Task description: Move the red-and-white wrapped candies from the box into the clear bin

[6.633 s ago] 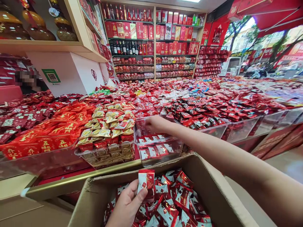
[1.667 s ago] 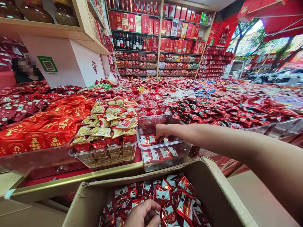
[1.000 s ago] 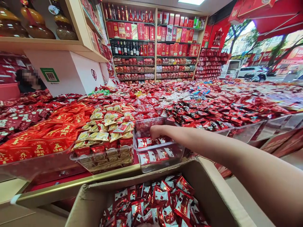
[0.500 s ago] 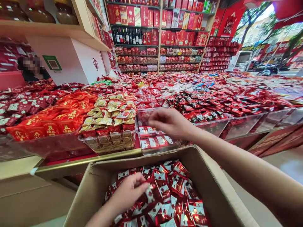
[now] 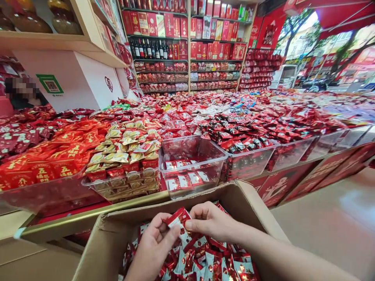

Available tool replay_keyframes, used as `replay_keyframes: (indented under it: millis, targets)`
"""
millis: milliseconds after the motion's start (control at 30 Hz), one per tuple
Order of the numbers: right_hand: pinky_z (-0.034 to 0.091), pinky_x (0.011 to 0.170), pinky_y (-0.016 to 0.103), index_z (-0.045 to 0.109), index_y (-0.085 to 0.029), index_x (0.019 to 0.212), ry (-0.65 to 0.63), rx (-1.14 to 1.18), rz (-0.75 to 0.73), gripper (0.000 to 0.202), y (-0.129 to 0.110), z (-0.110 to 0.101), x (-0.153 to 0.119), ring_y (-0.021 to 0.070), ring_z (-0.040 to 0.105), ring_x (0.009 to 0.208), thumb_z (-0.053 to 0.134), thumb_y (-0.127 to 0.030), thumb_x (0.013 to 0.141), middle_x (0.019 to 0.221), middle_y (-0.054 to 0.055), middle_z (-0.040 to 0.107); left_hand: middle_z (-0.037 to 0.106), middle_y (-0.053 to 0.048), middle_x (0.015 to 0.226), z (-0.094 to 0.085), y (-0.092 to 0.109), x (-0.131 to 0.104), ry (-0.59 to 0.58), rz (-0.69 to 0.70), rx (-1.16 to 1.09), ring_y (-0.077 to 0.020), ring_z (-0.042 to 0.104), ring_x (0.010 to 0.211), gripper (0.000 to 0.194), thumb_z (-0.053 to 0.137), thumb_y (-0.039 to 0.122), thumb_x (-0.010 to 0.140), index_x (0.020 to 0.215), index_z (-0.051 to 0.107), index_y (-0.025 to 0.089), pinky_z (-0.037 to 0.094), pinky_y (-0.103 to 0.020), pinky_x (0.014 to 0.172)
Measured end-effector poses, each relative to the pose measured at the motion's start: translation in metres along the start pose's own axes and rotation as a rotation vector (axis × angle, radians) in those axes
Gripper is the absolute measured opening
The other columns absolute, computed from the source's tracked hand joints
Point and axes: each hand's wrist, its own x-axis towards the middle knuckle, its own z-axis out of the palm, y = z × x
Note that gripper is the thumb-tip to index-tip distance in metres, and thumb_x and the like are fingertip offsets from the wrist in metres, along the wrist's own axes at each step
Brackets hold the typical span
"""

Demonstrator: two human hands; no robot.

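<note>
Above an open cardboard box, my left hand and my right hand pinch a red and white candy packet between them. Each hand has its fingers closed on one side of it. Many similar loose packets fill the box below. Just behind the box stands a clear plastic bin with a low layer of red and white packets standing in rows near its front.
Left of the clear bin is a bin heaped with durian packets, then orange-red packets. Black and red packets lie to its right. Shelves rise behind. A person is at far left.
My right hand has come back from over the clear bin to the box and taken hold of the packet with my left hand. The view has shifted to the right.
</note>
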Motion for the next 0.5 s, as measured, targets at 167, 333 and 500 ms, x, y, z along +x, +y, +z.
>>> replay_keyframes:
  millis: [167, 333, 500]
  targets:
    - [0.030, 0.047, 0.018, 0.057, -0.012, 0.068, 0.152, -0.052, -0.089, 0.032, 0.006, 0.010, 0.002, 0.0056, 0.037, 0.051, 0.054, -0.044, 0.069, 0.056, -0.002, 0.047, 0.062, 0.003, 0.060, 0.009, -0.006, -0.004, 0.003, 0.005, 0.022, -0.0097, 0.053, 0.057, 0.023, 0.073, 0.025, 0.054, 0.070, 0.058, 0.017, 0.042, -0.017, 0.054]
    - [0.032, 0.047, 0.018, 0.055, -0.012, 0.069, 0.203, 0.065, -0.034, 0.036, 0.004, 0.011, -0.001, 0.0058, 0.038, 0.050, 0.052, -0.047, 0.070, 0.055, -0.002, 0.047, 0.065, 0.001, 0.065, 0.005, -0.004, -0.001, -0.010, 0.005, -0.028, -0.0123, 0.056, 0.063, 0.024, 0.072, 0.025, 0.054, 0.072, 0.059, 0.017, 0.045, -0.020, 0.059]
    - [0.041, 0.068, 0.027, 0.046, -0.019, 0.106, 0.189, -0.509, -0.477, 0.056, -0.013, 0.011, -0.017, 0.0156, 0.047, 0.084, 0.065, -0.045, 0.059, 0.106, 0.009, 0.049, 0.067, 0.001, 0.067, 0.002, 0.004, 0.003, 0.029, -0.001, -0.208, -0.0149, 0.060, 0.067, 0.027, 0.072, 0.023, 0.056, 0.077, 0.056, 0.018, 0.047, -0.024, 0.063]
